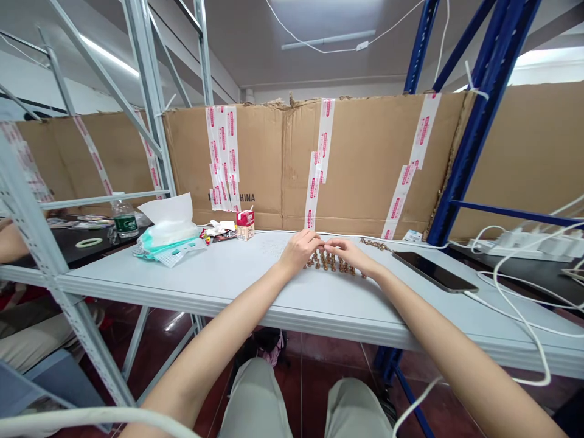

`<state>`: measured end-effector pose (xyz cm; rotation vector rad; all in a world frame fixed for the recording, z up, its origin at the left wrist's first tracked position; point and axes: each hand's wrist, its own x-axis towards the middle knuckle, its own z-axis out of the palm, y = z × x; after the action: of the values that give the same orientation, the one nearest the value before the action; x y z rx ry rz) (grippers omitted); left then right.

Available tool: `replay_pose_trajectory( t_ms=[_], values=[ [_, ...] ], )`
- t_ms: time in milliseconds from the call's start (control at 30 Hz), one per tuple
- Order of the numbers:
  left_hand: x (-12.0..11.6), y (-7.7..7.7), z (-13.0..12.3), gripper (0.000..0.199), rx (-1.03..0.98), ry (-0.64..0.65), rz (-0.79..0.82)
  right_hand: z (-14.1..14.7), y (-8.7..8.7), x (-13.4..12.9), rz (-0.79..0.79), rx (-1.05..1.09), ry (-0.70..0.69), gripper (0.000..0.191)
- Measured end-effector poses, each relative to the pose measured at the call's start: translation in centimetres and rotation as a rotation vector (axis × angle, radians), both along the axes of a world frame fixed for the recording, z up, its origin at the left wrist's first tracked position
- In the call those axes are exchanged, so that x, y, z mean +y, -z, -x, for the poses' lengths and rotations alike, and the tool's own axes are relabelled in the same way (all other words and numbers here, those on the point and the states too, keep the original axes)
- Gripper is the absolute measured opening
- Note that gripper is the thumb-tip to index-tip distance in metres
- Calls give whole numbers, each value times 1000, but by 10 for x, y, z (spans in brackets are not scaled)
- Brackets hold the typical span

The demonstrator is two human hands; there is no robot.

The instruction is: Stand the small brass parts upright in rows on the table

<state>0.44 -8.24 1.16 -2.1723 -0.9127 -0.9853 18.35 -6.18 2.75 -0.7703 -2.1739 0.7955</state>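
My left hand point(301, 250) and my right hand point(352, 254) meet over the middle of the grey table, their fingertips almost touching. Both have the fingers bent and drawn together; whatever they pinch is too small or hidden to make out. Under and in front of them, small brass-coloured metal pieces point(332, 263) stand upright in rows, partly covered by the hands. A loose scatter of similar small brass pieces point(375, 244) lies behind my right hand. Left of my left hand, some tiny clear or pale bits point(272, 243) show faintly on the tabletop.
A phone point(435, 271) with a white cable lies to the right, near a power strip point(524, 243). To the left are a tissue pack point(168, 234), wrappers point(219, 230) and a drink carton point(245, 224). A cardboard wall point(356, 164) closes the back; a person's arm shows far left.
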Motion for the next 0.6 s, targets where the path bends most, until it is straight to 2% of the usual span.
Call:
replay_pose_trajectory(
  t_ms=[167, 267, 367, 600],
  values=[
    [-3, -4, -1, 24, -109, 56, 5, 6, 10, 5, -96, 55, -43, 43],
    [-3, -4, -2, 24, -163, 85, 43, 11, 15, 9, -161, 76, 38, 44],
    [-2, -3, -4, 25, -199, 54, 58, 14, 16, 9, -227, 98, 118, 43],
    [-3, -5, -5, 28, -199, -1, 107, 16, 11, 0, -327, 81, 190, 40]
  ],
)
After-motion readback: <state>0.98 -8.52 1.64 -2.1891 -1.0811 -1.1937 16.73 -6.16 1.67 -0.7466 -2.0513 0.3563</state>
